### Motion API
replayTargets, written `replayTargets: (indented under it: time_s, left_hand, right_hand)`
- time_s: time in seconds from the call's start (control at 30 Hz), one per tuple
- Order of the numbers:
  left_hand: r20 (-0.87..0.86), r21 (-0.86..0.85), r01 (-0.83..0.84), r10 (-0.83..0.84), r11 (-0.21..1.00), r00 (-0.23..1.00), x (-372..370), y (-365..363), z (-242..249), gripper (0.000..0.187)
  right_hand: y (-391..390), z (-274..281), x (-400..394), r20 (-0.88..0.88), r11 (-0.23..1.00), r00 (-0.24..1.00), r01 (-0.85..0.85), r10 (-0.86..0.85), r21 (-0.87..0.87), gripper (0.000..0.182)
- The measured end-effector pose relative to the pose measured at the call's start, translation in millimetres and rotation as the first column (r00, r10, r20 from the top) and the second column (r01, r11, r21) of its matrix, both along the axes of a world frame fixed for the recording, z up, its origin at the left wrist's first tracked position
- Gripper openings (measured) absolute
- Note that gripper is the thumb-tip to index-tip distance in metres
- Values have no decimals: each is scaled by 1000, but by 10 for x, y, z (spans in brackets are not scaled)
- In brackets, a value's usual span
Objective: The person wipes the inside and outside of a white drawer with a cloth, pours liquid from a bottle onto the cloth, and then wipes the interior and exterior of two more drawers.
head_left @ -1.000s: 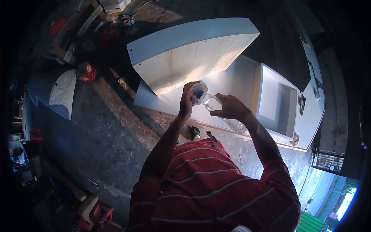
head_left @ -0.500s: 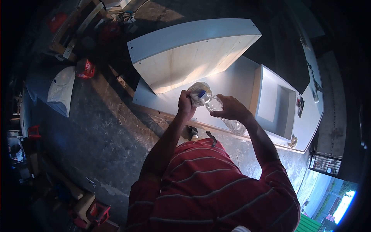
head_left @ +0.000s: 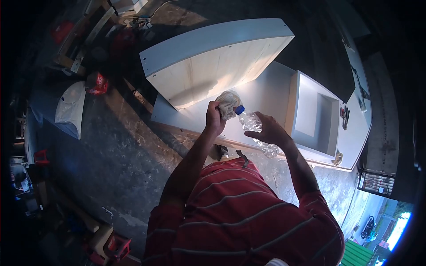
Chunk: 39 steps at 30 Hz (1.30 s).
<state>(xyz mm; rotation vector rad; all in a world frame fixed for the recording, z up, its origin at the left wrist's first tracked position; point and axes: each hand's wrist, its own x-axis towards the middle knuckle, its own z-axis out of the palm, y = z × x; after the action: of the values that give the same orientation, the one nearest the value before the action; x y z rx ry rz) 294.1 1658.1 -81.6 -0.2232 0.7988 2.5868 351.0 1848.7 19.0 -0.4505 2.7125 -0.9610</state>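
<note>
A crumpled pale cloth [head_left: 228, 103] is bunched in my left hand [head_left: 214, 119], above the white panel. My right hand [head_left: 271, 129] grips a clear plastic bottle [head_left: 251, 123] with a blue cap [head_left: 240, 109]. The bottle lies tilted, its cap at the upper left close beside the cloth and its base toward the lower right. Behind my hands a white board piece with a bare wood face [head_left: 208, 71] stands on edge on the white panel [head_left: 270, 88].
A white open box frame [head_left: 317, 119] sits on the panel at the right. Dark tools [head_left: 345, 116] lie beside it. Red items [head_left: 97, 83] and a pale curved piece [head_left: 71, 108] are at the left. Red stools [head_left: 116, 248] stand at the lower left.
The bottle's blue cap has come away from the cloth, slightly to the right. More of the cloth shows. The fingers of my right hand have shifted on the bottle, and the view has moved slightly.
</note>
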Motion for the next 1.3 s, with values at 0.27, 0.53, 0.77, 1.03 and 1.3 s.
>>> replayTargets:
  time_s: [0.27, 0.53, 0.77, 1.03, 1.3]
  left_hand:
    - [51, 66, -31, 28, 997, 998, 40, 105, 84, 44]
    - [69, 83, -50, 44, 995, 997, 81, 86, 26, 37]
    - [116, 106, -70, 57, 992, 992, 72, 31, 90, 39]
    - [93, 147, -59, 45, 987, 995, 20, 24, 131, 48]
    - [117, 229, -56, 30, 972, 993, 32, -41, 135, 47]
  right_hand:
    - [-65, -87, -50, 59, 993, 998, -37, 31, 113, 66]
    - [-149, 57, -146, 245, 966, 968, -116, 58, 232, 69]
    - [-163, 21, -144, 252, 972, 966, -111, 57, 205, 72]
    - [-11, -492, 33, -29, 992, 998, 55, -59, -111, 68]
    - [814, -1182, 100, -119, 680, 675, 688, -728, -253, 62]
